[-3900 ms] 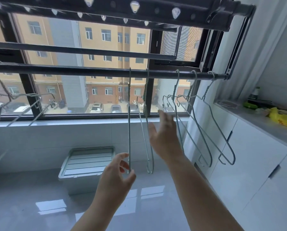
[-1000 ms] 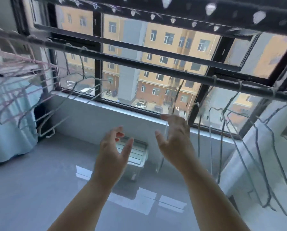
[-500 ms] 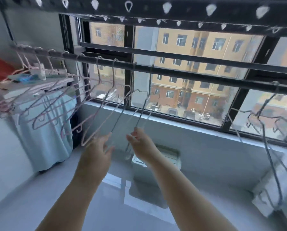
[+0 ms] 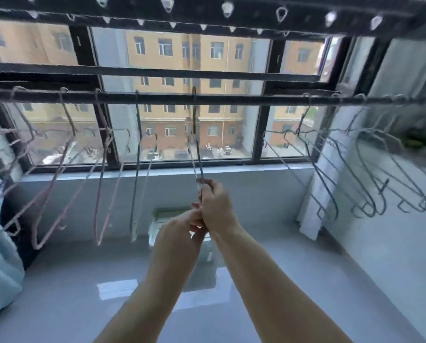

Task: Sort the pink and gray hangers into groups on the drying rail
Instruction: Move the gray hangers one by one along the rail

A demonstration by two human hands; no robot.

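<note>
1. Pink hangers [image 4: 100,194] hang grouped at the left of the drying rail [image 4: 231,98].
2. One gray hanger [image 4: 137,169] hangs just beside them, apparently unsorted.
3. Mid-rail, the right hand [image 4: 216,206] grips a second gray hanger [image 4: 194,120]. The left hand [image 4: 179,233] is beneath it, grip unclear.
4. Gray group [image 4: 366,209] hangs at right. By this view, two grays still have to join it.

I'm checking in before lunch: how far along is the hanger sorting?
Mostly done: pink hangers hang bunched at the left of the rail, gray hangers at its right. In hand: the right hand grips one gray hanger at mid-rail. Left: moving it to the gray group, and likely the gray-looking hanger beside the pink ones.
</note>
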